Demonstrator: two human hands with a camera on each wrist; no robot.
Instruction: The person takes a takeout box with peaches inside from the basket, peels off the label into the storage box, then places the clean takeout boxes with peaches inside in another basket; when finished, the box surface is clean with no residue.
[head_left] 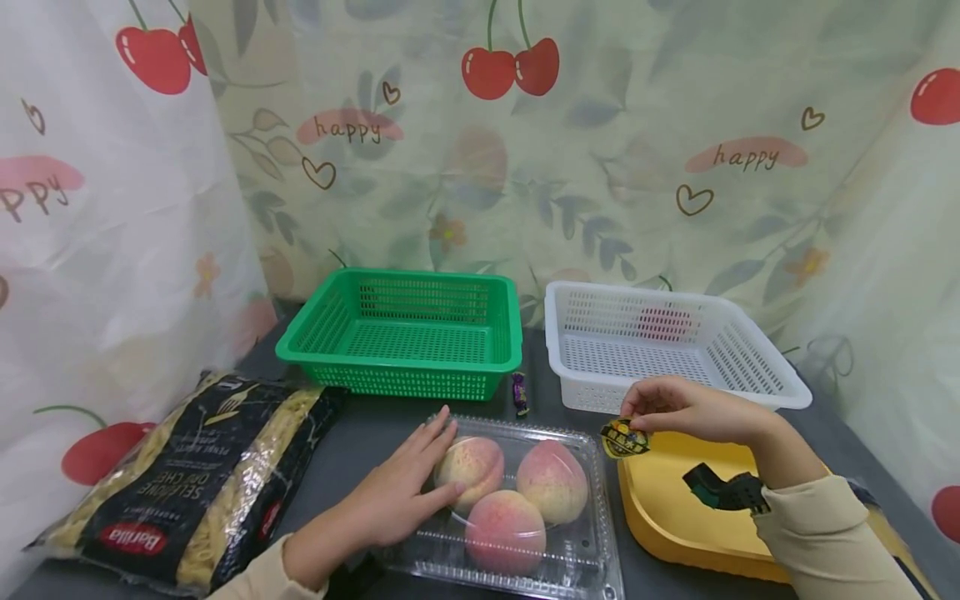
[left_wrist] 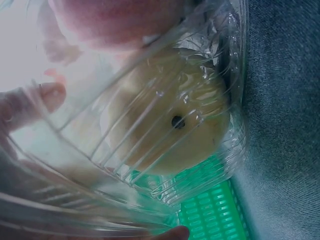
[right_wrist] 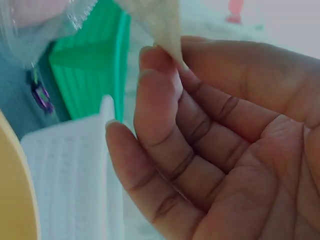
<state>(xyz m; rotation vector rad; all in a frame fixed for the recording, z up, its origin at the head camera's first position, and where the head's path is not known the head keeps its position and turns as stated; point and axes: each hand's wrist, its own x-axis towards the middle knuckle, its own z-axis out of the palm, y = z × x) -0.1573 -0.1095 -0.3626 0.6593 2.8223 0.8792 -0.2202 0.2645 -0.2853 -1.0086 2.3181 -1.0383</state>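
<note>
A clear plastic clamshell box [head_left: 423, 550] holding three peaches [head_left: 552, 482] lies in the middle of the table. My left hand [head_left: 397, 496] rests on its left side with the fingers spread; the left wrist view shows a pale peach [left_wrist: 165, 120] through the ridged plastic. Over the left edge of the yellow tray [head_left: 633, 517], my right hand [head_left: 693, 410] pinches a small black-and-yellow sticker [head_left: 624, 438] between thumb and fingertips. The right wrist view shows the pale back of that sticker [right_wrist: 157, 22], hanging free of the box.
Behind the box stand a green basket [head_left: 405, 379] and a white basket [head_left: 600, 392], with a small purple-wrapped candy [head_left: 520, 393] near the gap. A black Barilla pasta bag [head_left: 187, 475] lies at the left. A printed curtain [head_left: 480, 208] hangs behind.
</note>
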